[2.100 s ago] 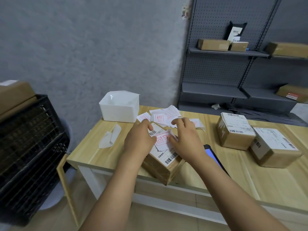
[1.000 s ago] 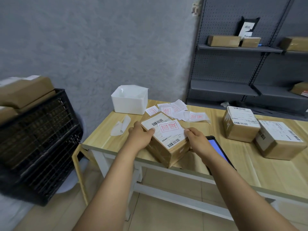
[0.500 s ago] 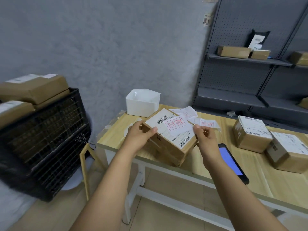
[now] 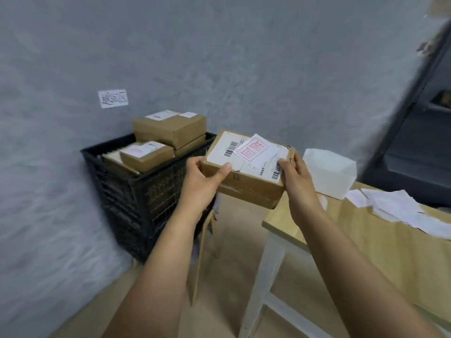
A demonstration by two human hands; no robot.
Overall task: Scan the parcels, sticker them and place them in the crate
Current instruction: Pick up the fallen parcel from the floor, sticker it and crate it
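Parcel [image 4: 246,184] is up in the air btwn my hands, off the surface [image 4: 380,242]. My left hand [image 4: 202,182] grips its left end, thumb on top; right hand [image 4: 296,176] clamps the right end. Red-stamped sticker [image 4: 256,151] sits on top. Crate [image 4: 146,191] w/ other boxes is just beyond, to the left.

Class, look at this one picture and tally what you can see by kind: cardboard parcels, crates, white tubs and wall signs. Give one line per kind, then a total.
Brown cardboard parcels: 3 clearly separate, one held by the left hand and right hand at, two in the crate at and; more partly hidden beneath them.
Black plastic lattice crate: 1
White plastic tub: 1
White paper wall sign: 1
Total: 6
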